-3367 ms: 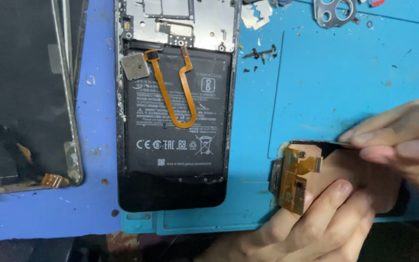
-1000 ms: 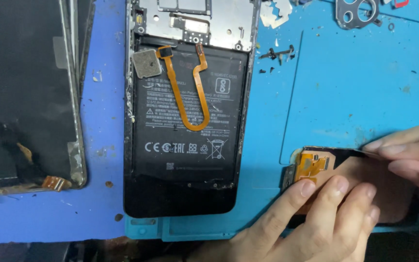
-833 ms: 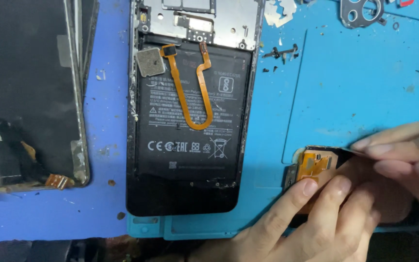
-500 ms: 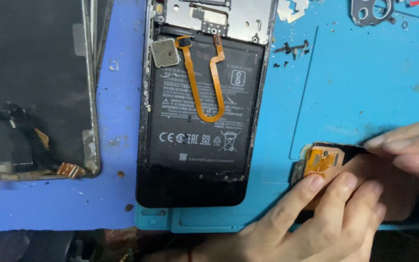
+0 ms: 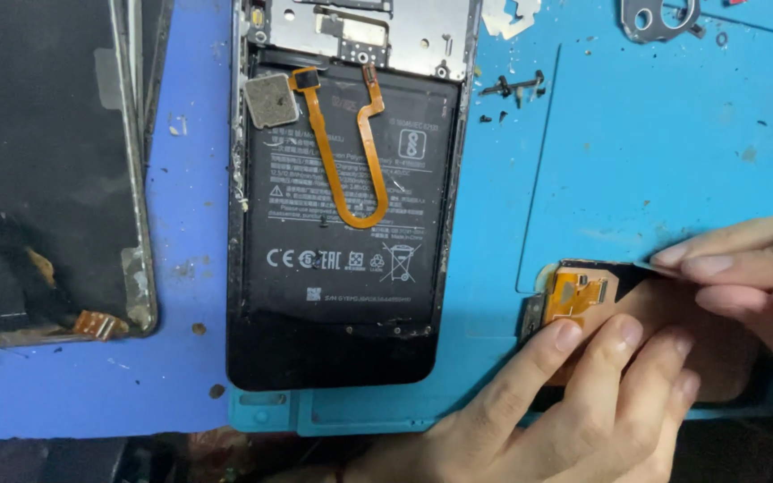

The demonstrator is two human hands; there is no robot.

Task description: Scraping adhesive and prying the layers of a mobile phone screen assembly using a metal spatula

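Note:
A replacement display panel (image 5: 664, 309) lies face down at the lower right, copper-coloured on its back, with an orange flex cable (image 5: 576, 293) at its left end. My left hand (image 5: 574, 402) comes up from the bottom edge, and three of its fingertips press the panel flat. From the right edge my right hand (image 5: 744, 268) pinches a thin pale film tab (image 5: 661, 266) at the panel's top edge. The panel's right part is hidden under both hands.
An opened phone body (image 5: 346, 206) with a black battery, an orange looped flex cable (image 5: 355, 152) and a square sensor lies in the centre on the blue mat (image 5: 655, 143). A cracked old screen (image 5: 46, 170) lies at the left. Small screws (image 5: 516, 87) and a metal camera bracket (image 5: 659, 18) sit at the top.
The view has drifted, so the phone and the old screen sit further right in the frame. Both hands stay on the display panel, the right fingers still pinching at its top edge.

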